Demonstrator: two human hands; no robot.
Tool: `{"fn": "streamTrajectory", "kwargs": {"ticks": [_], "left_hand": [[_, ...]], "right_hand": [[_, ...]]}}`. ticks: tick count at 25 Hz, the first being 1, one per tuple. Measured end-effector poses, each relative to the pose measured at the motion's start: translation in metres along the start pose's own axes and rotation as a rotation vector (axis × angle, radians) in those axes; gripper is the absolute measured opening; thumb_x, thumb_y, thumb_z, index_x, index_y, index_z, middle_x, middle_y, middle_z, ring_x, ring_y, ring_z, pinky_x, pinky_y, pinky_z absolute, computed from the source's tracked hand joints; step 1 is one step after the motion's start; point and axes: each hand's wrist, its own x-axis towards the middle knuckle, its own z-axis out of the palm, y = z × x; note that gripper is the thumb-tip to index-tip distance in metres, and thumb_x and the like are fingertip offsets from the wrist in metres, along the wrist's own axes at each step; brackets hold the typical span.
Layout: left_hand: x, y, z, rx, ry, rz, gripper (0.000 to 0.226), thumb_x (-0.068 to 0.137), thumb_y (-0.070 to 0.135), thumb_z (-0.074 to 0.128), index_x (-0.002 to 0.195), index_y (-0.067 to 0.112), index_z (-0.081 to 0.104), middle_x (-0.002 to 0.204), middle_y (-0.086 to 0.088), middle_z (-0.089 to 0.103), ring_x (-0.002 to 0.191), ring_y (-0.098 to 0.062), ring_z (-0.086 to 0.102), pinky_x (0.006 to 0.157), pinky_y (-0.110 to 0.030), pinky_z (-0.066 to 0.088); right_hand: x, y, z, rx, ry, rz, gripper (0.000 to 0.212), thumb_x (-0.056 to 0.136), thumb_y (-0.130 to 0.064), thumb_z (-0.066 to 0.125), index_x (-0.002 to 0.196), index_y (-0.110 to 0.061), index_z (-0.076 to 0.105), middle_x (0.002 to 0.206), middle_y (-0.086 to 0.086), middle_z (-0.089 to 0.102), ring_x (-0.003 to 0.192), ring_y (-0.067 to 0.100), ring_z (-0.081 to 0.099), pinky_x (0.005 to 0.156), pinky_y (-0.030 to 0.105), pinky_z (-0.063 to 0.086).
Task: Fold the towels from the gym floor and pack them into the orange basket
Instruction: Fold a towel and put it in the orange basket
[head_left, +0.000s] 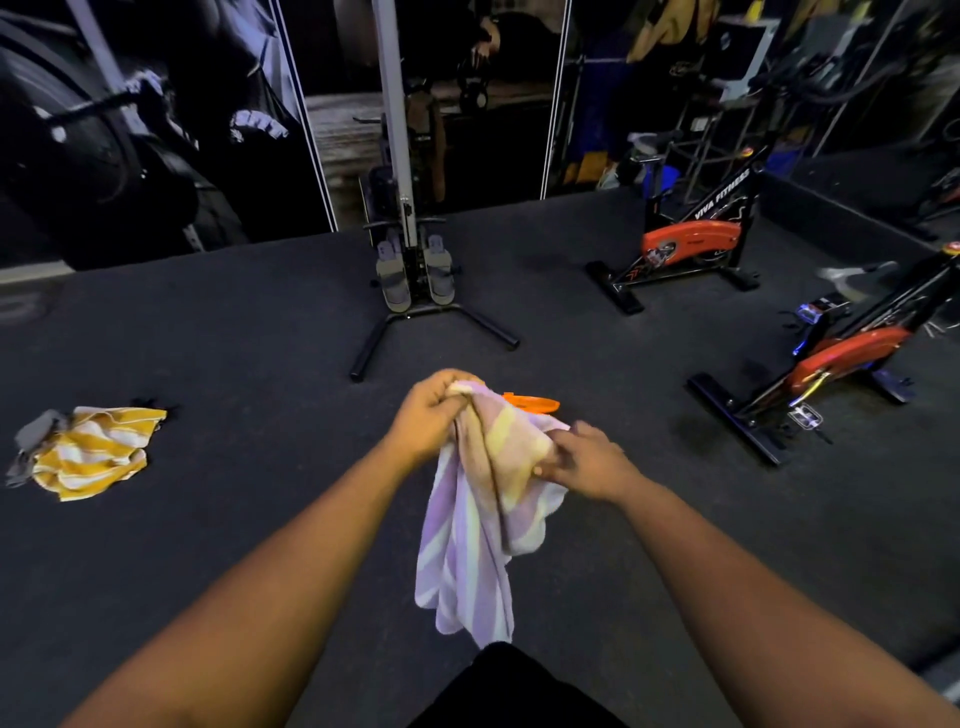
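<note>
A purple-and-white striped towel (470, 545) hangs in the air in front of me. My left hand (428, 415) grips its top edge, bunched in the fist. My right hand (584, 460) pinches the towel's right side a little lower. Behind the towel only a sliver of the orange basket (532, 401) rim shows on the dark floor; the rest is hidden. A crumpled yellow-and-white striped towel (96, 454) lies on the floor far to the left, with a grey cloth (36, 434) bunched against its left side.
A grey rowing-type machine (415, 275) stands straight ahead with black legs splayed on the floor. Two orange-and-black exercise bikes are at the right, one at the back (685, 244) and one nearer (841, 364). Dark wall posters close off the back.
</note>
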Motion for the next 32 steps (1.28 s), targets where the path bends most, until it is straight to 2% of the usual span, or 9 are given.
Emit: {"fn": "streamTrajectory", "kwargs": {"ticks": [4, 8, 10, 16, 20, 22, 25, 29, 32], "left_hand": [[0.013, 0.004, -0.041, 0.027, 0.139, -0.039, 0.034, 0.096, -0.007, 0.049, 0.103, 0.019, 0.071, 0.106, 0.001, 0.072, 0.098, -0.013, 0.065, 0.089, -0.03, 0.052], [0.017, -0.019, -0.083, 0.778, 0.155, -0.192, 0.031, 0.096, 0.01, 0.048, 0.116, 0.025, 0.066, 0.112, -0.005, 0.072, 0.101, -0.03, 0.066, 0.084, -0.042, 0.055], [0.018, -0.028, -0.088, 0.922, 0.144, -0.321, 0.022, 0.093, 0.015, 0.046, 0.107, 0.023, 0.062, 0.109, -0.012, 0.071, 0.097, -0.037, 0.066, 0.08, -0.043, 0.056], [0.026, -0.038, -0.087, 0.619, 0.257, -0.368, 0.013, 0.096, 0.023, 0.049, 0.095, 0.024, 0.062, 0.101, -0.011, 0.07, 0.087, -0.031, 0.063, 0.07, -0.033, 0.046], [0.03, -0.041, -0.078, 0.288, 0.328, -0.301, 0.015, 0.096, 0.012, 0.054, 0.102, 0.015, 0.067, 0.1, -0.009, 0.071, 0.092, -0.027, 0.065, 0.08, -0.041, 0.054], [0.033, -0.038, -0.073, 0.124, 0.384, -0.298, 0.01, 0.096, 0.01, 0.058, 0.102, 0.013, 0.066, 0.097, -0.006, 0.07, 0.09, -0.022, 0.065, 0.077, -0.036, 0.052], [0.04, -0.034, -0.069, -0.047, 0.454, -0.335, 0.013, 0.093, 0.019, 0.068, 0.096, 0.007, 0.068, 0.089, -0.005, 0.069, 0.078, -0.018, 0.062, 0.069, -0.03, 0.048], [0.038, -0.036, -0.064, -0.03, 0.52, -0.563, 0.027, 0.078, 0.023, 0.07, 0.063, 0.014, 0.05, 0.067, -0.006, 0.048, 0.063, -0.019, 0.046, 0.058, -0.033, 0.036], [0.035, -0.034, -0.059, -0.038, 0.52, -0.472, 0.021, 0.081, 0.026, 0.066, 0.07, 0.014, 0.053, 0.067, -0.006, 0.047, 0.063, -0.019, 0.046, 0.059, -0.035, 0.037]], "right_hand": [[0.001, 0.025, -0.016, -0.417, -0.057, 0.194, 0.048, 0.093, -0.065, 0.052, 0.132, -0.039, 0.06, 0.134, 0.005, 0.048, 0.13, 0.029, 0.041, 0.105, 0.047, 0.039], [0.002, 0.032, -0.044, -0.466, 0.368, 0.248, 0.032, 0.099, -0.046, 0.051, 0.122, -0.029, 0.065, 0.122, 0.004, 0.057, 0.118, 0.029, 0.051, 0.093, 0.046, 0.045], [0.009, 0.02, -0.058, -0.39, 0.418, 0.238, 0.028, 0.1, -0.04, 0.05, 0.117, -0.024, 0.064, 0.116, 0.004, 0.062, 0.113, 0.03, 0.057, 0.089, 0.046, 0.047], [0.016, 0.013, -0.078, -0.017, 0.456, 0.255, 0.014, 0.094, -0.033, 0.052, 0.089, -0.019, 0.054, 0.083, 0.006, 0.065, 0.074, 0.033, 0.058, 0.059, 0.037, 0.048], [0.016, 0.024, -0.077, 0.367, 0.575, 0.231, 0.023, 0.089, -0.027, 0.06, 0.076, -0.013, 0.047, 0.068, 0.002, 0.058, 0.063, 0.022, 0.053, 0.055, 0.036, 0.042], [0.017, 0.027, -0.078, 0.529, 0.598, 0.208, 0.029, 0.089, -0.026, 0.064, 0.072, -0.016, 0.042, 0.066, -0.002, 0.051, 0.061, 0.017, 0.044, 0.055, 0.036, 0.036], [0.022, 0.024, -0.079, 0.789, 0.617, 0.234, 0.024, 0.088, -0.025, 0.069, 0.078, -0.015, 0.049, 0.073, 0.005, 0.054, 0.066, 0.018, 0.05, 0.06, 0.038, 0.043], [0.03, 0.018, -0.072, 1.068, 0.46, 0.371, 0.011, 0.09, -0.017, 0.071, 0.094, -0.012, 0.062, 0.086, 0.011, 0.065, 0.07, 0.022, 0.058, 0.063, 0.039, 0.048], [0.029, 0.014, -0.062, 1.243, 0.483, 0.317, 0.011, 0.092, -0.016, 0.074, 0.099, -0.008, 0.071, 0.086, 0.009, 0.075, 0.066, 0.018, 0.064, 0.057, 0.031, 0.051]]}}
